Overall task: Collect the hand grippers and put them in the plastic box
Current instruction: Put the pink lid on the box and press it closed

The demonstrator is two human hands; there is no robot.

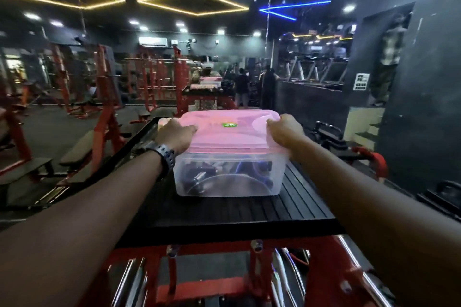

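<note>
A clear plastic box (254,182) stands on a black ribbed platform (239,212) in front of me. A pink lid (229,137) with a green sticker covers it. Through the clear wall I make out dark hand grippers (202,174) and blue parts inside, blurred. My left hand (175,133), with a dark watch on the wrist, presses down on the lid's left edge. At the lid's right edge, my right hand (284,132) is curled over the rim. Both arms stretch straight out to the box.
The platform sits on a red metal frame (219,286) with chrome bars below. Black benches (82,147) and red racks (104,87) fill the left side. A mirror ahead shows a person and a pink-lidded box. A dark wall (419,97) stands at right.
</note>
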